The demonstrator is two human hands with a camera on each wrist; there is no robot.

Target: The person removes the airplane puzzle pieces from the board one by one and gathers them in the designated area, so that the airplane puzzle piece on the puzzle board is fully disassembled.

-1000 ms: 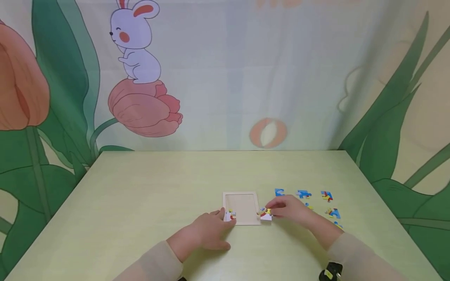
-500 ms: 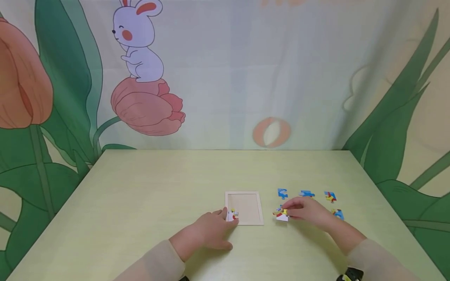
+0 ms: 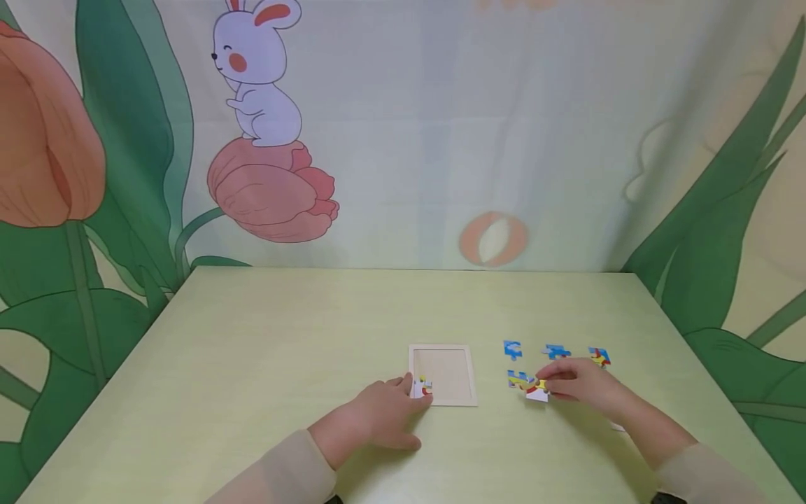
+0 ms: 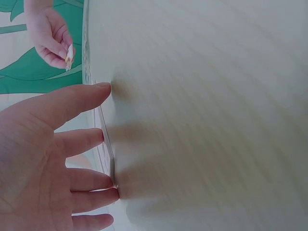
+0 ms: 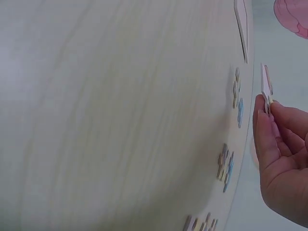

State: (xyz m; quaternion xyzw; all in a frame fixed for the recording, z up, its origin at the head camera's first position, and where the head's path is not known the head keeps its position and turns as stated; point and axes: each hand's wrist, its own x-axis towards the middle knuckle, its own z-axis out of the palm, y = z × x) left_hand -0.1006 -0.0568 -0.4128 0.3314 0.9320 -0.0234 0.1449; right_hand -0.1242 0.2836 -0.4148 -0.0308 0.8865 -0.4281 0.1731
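Observation:
My left hand (image 3: 384, 413) lies at the lower left of a shallow wooden puzzle tray (image 3: 473, 378), with its fingertips at the tray's edge. Inside that corner sits one white, red and yellow puzzle piece (image 3: 427, 388), partly covered by the fingers. In the left wrist view the fingers (image 4: 86, 179) extend fairly straight against the rim. To the right of the tray, my right hand (image 3: 585, 381) pinches another puzzle piece (image 3: 537, 394), white with red and yellow, between thumb and fingers. The right wrist view has this piece (image 5: 265, 85) raised above the table, edge-on.
Loose blue puzzle pieces lie in rows right of the tray: one piece (image 3: 513, 349) at the back left, another (image 3: 557, 351) beside it, a red and yellow one (image 3: 600, 356) farther right. A blue-yellow piece (image 3: 518, 379) lies next to the held one. My right arm covers others.
My right hand has carried the pinched puzzle piece rightward, from the tray's right edge to over the loose pieces. The left hand stays at the tray. The head view has shifted slightly.

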